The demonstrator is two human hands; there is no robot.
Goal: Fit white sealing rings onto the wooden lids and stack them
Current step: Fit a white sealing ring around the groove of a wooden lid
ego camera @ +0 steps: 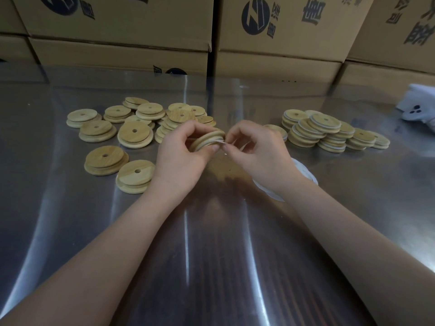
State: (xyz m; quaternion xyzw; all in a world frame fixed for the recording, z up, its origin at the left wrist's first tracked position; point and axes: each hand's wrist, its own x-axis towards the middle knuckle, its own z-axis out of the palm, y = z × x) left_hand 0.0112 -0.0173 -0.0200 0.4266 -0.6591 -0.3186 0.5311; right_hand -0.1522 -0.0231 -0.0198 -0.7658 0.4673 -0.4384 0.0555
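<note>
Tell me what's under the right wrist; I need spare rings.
White sealing rings lie flat on the table; the right hand's wrist covers part, hiding their count.

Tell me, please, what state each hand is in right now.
Left hand: gripping a wooden lid.
Right hand: pinching the white sealing ring at that lid's edge.
</note>
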